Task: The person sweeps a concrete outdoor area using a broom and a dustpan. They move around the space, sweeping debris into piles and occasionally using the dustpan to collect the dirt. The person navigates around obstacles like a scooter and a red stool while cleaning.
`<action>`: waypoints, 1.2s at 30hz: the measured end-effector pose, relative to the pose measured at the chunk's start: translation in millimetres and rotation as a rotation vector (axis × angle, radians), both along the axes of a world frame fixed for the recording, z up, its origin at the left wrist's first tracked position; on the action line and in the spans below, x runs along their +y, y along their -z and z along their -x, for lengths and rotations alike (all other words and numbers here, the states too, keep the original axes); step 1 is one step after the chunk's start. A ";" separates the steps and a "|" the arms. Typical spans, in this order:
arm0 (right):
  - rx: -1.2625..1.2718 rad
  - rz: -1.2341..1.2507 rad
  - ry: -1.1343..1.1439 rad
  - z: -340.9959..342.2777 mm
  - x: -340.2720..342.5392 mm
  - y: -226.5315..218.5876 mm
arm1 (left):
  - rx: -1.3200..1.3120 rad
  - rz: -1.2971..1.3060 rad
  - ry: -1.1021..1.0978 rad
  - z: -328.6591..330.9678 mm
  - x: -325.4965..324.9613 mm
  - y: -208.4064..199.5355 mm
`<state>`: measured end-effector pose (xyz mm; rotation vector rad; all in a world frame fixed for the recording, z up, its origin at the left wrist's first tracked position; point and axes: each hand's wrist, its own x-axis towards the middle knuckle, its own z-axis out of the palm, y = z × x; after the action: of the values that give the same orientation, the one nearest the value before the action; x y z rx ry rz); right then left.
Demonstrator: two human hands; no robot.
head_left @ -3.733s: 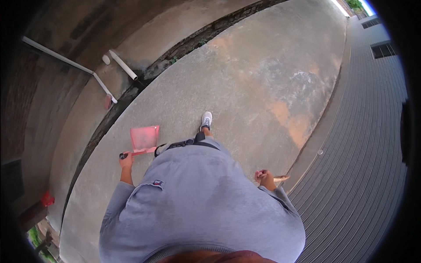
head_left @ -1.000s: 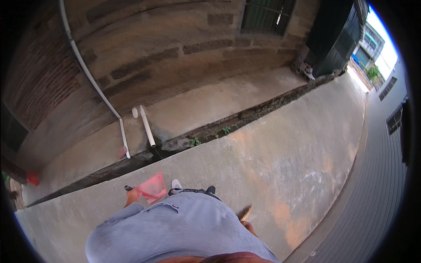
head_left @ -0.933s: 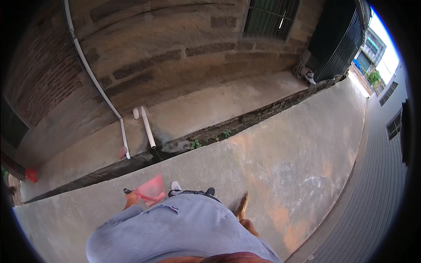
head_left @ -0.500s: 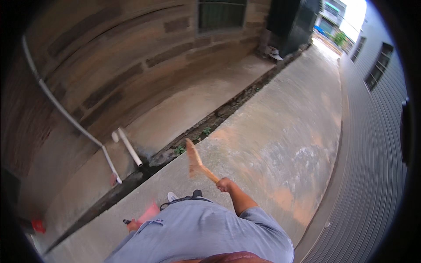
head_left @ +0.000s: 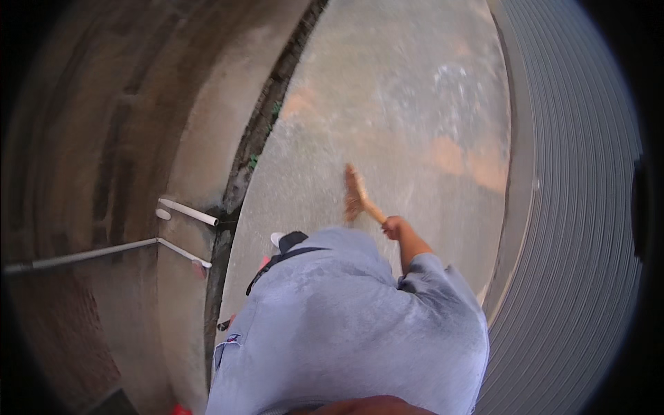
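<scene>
My grey shirt (head_left: pixel 332 311) is closest to me, right of the drain channel (head_left: pixel 223 252). Beside it my right forearm (head_left: pixel 411 250) reaches forward, leaning slightly toward the channel, and ends in my right hand (head_left: pixel 392 227), its fingers wrapped tightly round the handle of a hand broom (head_left: pixel 355 194). Of my left hand (head_left: pixel 232 321) only a sliver shows past the shirt, near the channel; a black handle end (head_left: pixel 223 325) sits just beside it, but I can't tell how its fingers stand.

The broom has a pale yellow-tan handle and a reddish-brown head, its bristles a bit blurred and turned toward the channel. The head lies ahead of my fist and on its channel side, above or on the concrete ground (head_left: pixel 422 131); I can't tell whether they touch. A white shoe (head_left: pixel 277 238) pokes out between the broom and the channel.

Farther off, a short white pipe (head_left: pixel 190 211) points at the channel from its left, and small green plants (head_left: pixel 253 162) grow along it. Well to its right runs a grey ribbed wall (head_left: pixel 581 207).
</scene>
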<state>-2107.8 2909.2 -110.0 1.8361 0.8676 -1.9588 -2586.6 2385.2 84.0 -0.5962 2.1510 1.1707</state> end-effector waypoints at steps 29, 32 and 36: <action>-0.664 0.030 0.400 140.5 -564.3 -115.2 | 0.185 -0.392 1.599 153.6 405.7 -5.5; -0.557 -0.036 0.344 181.6 -587.3 -166.1 | 0.462 -0.208 1.875 152.4 451.3 30.0; -0.222 -0.063 0.497 189.4 -670.6 -154.8 | 0.422 -0.231 2.120 102.6 477.9 10.1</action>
<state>-2297.2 2238.6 44.8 2.4311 0.4346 -1.9464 -2689.2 2863.1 73.9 1.7703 1.4717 0.1436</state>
